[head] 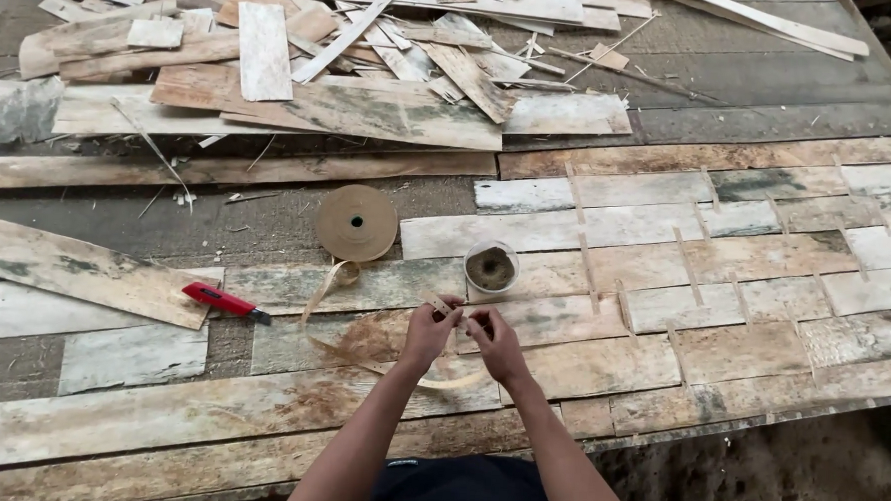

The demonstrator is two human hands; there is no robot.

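View from above a rough table [158, 418] covered w/ thin wood veneer sheets [724, 293] laid edge to edge. Short strips of brown paper tape [687, 266] cross the seams on the right side, apparently holding neighbouring sheets together.

Near centre, both bare arms reach forward. Left hand [428, 332] and right hand [495, 341] meet just above the veneer, fingers closed in a pinch on a short piece of tape [441, 304] stretched between them. Neither hand is spread; thumbs and forefingers are pressed onto the strip. A loose tail of tape [324, 290] curls away to the left and loops under the wrists, running up toward the tape roll [356, 223], which lies flat a bit farther away, probably kept within reach for feeding.

Just beyond the hands sits a small round pot [490, 268] w/ dark contents, close by; what is in it can't be told. A red utility knife [225, 302] lies to the left, apart from the hands.

Far side: a heap of veneer scraps [303, 64], offcuts, splinters.
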